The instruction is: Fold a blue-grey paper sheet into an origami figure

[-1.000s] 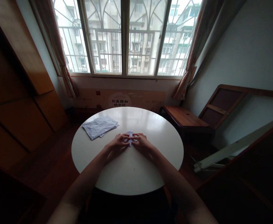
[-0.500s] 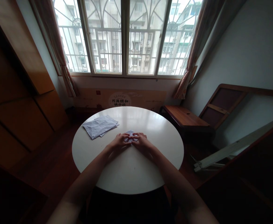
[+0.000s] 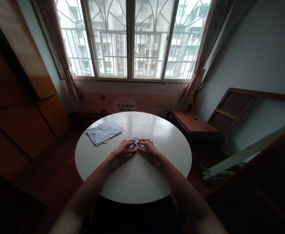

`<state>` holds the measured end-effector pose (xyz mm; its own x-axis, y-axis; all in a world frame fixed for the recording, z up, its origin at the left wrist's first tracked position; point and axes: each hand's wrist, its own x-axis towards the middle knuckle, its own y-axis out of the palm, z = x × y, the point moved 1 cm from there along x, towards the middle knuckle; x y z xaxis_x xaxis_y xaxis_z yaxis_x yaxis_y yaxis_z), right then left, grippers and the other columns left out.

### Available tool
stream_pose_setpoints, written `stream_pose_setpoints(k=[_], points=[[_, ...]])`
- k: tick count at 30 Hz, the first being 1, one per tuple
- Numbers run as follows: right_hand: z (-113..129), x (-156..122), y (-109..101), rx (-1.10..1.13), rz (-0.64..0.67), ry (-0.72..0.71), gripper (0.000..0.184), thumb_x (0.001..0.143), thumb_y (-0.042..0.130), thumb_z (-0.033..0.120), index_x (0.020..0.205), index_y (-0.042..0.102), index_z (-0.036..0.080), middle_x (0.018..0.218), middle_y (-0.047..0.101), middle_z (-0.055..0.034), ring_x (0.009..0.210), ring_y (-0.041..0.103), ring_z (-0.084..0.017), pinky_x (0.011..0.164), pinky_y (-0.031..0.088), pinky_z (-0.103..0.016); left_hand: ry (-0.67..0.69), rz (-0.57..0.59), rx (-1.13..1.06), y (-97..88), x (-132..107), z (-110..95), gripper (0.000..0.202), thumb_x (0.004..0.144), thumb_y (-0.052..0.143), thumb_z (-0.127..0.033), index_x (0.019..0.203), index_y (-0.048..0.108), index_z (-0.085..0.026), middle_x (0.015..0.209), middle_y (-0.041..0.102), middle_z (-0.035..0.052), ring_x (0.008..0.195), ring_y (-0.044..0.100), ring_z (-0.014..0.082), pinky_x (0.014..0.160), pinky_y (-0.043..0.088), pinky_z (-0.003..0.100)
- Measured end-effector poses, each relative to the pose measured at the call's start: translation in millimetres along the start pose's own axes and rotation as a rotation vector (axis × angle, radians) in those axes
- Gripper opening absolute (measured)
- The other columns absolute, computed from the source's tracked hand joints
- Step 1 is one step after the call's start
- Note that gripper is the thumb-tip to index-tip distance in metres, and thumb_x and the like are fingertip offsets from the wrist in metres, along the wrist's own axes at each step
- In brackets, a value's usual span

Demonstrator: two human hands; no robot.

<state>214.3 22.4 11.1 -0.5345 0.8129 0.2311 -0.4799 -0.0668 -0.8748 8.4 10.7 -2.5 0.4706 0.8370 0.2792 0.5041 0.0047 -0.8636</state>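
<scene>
A small piece of folded paper, pale bluish-white, lies near the middle of the round white table. My left hand grips its left side, fingers curled over it. From the right, my right hand closes on the other side of the same paper. The fingertips of both hands almost meet over it, and they cover much of its shape. Farther left on the tabletop rests a stack of creased paper sheets, which neither hand touches.
Beyond the table, a long printed box stands below a barred window. A low wooden bench is at the right, near a leaning wooden frame. Wooden cabinets line the left side.
The fingers have shifted very slightly over the folded paper, so a little more of its middle shows. Both arms and the stack of sheets stay where they were.
</scene>
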Motion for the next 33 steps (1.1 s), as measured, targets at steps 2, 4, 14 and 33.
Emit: stream_pose_setpoints(k=[2, 4, 14, 33], points=[[-0.1, 0.0, 0.7, -0.008, -0.005, 0.002, 0.043, 0.082, 0.063, 0.040, 0.123, 0.065, 0.028, 0.131, 0.058, -0.0064, 0.123, 0.042, -0.030, 0.103, 0.030, -0.045, 0.006, 0.014, -0.006, -0.4, 0.2, -0.1, 0.039, 0.082, 0.063, -0.050, 0.111, 0.066, -0.024, 0.135, 0.058, 0.0073, 0.127, 0.050, 0.0275, 0.113, 0.029, 0.044], [0.1, 0.2, 0.9, -0.030, -0.006, 0.016, 0.043, 0.082, 0.063, 0.042, 0.123, 0.065, 0.029, 0.132, 0.057, -0.0068, 0.124, 0.040, -0.030, 0.103, 0.029, -0.045, 0.009, 0.013, -0.005, -0.3, 0.5, 0.1, 0.039, 0.082, 0.063, -0.051, 0.110, 0.066, -0.024, 0.135, 0.058, 0.0074, 0.127, 0.050, 0.0277, 0.112, 0.029, 0.044], [1.2, 1.3, -1.9, -0.131, 0.008, 0.205, 0.045, 0.086, 0.056, 0.050, 0.127, 0.062, 0.034, 0.126, 0.050, -0.0096, 0.119, 0.040, -0.030, 0.100, 0.029, -0.042, -0.008, 0.007, 0.012, -4.0, -1.6, -6.3, 0.036, 0.081, 0.063, -0.048, 0.108, 0.066, -0.023, 0.135, 0.058, 0.0065, 0.126, 0.050, 0.0274, 0.112, 0.031, 0.041], [-4.3, 2.0, -4.4, -0.043, -0.089, 0.143, 0.026, 0.086, 0.060, 0.044, 0.099, 0.077, 0.029, 0.126, 0.054, -0.0088, 0.117, 0.041, -0.029, 0.098, 0.032, -0.044, 0.003, 0.011, -0.001, -0.4, 2.1, 0.2, 0.033, 0.078, 0.066, -0.028, 0.111, 0.066, -0.024, 0.133, 0.059, 0.0053, 0.127, 0.049, 0.0271, 0.110, 0.032, 0.043]])
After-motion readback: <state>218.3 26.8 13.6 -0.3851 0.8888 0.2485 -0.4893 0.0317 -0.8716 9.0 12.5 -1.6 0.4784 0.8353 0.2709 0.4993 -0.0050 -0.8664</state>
